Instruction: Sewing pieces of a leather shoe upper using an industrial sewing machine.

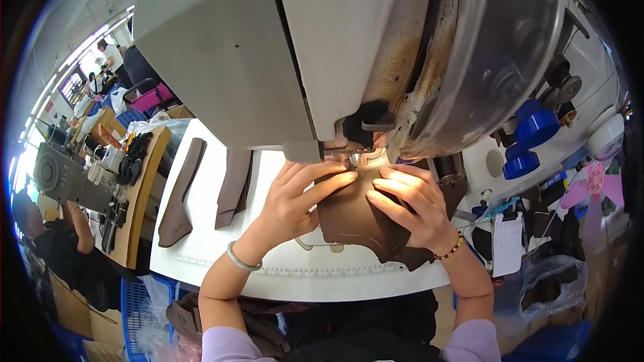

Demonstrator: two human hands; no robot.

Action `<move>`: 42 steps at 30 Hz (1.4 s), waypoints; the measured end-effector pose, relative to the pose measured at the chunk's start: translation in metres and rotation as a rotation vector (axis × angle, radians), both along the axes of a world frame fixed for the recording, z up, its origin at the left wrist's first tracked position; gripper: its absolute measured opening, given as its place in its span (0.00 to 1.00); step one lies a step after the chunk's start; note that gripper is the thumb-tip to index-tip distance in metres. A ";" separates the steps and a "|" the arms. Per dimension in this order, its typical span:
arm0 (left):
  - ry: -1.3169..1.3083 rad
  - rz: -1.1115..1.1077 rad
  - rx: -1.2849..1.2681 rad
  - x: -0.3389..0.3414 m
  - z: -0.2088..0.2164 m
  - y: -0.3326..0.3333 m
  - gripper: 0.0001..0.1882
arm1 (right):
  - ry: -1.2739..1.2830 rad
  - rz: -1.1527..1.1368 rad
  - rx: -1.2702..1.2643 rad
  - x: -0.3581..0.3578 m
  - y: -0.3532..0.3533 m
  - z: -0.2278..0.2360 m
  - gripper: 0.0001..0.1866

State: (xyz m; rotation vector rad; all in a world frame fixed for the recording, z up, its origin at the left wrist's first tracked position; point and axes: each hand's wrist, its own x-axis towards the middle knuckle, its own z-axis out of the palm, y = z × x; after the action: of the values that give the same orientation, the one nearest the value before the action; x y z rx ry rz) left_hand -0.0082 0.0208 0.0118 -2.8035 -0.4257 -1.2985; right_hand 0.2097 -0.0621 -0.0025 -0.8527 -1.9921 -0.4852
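Note:
A brown leather-like piece lies under the sewing machine's lit needle area, its lower edge curling down toward me. My left hand rests on its left side, thumb and index finger stretched out on top near the needle. The other left fingers are partly tucked behind. On the right side of the piece my right hand presses down with fingers extended and slightly apart. Both sets of fingertips are close beside the stitching point. The sewing machine head covers the far part of the piece, and the needle itself is hard to make out.
Two flat brown strips lie on the white table at left. Blue thread spools, a pink fan and a paper pad are at right. A blue basket stands lower left; another person sits beyond.

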 end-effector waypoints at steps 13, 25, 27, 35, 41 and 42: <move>0.053 -0.030 0.105 0.001 -0.001 0.001 0.25 | -0.059 0.010 0.034 0.001 -0.001 0.003 0.17; -0.041 -0.086 0.166 -0.002 -0.009 0.012 0.26 | -0.118 -0.036 0.068 -0.005 -0.005 0.001 0.14; -0.033 -0.076 0.171 -0.001 -0.009 0.011 0.26 | -0.127 -0.036 0.089 -0.005 -0.004 0.000 0.13; -0.043 -0.025 0.134 0.002 -0.011 0.005 0.27 | -0.144 -0.043 0.114 -0.002 -0.001 -0.005 0.14; -0.041 -0.003 0.075 0.004 -0.010 0.003 0.28 | -0.105 -0.039 0.085 -0.002 0.000 -0.005 0.14; -0.044 -0.007 0.076 0.004 -0.011 0.004 0.28 | -0.108 -0.042 0.086 -0.001 -0.001 -0.005 0.14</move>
State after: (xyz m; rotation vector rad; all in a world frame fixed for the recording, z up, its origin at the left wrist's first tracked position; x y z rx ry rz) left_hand -0.0039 0.0251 0.0006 -2.7214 -0.3606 -1.3499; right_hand 0.2085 -0.0631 -0.0077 -0.8321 -2.0390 -0.6486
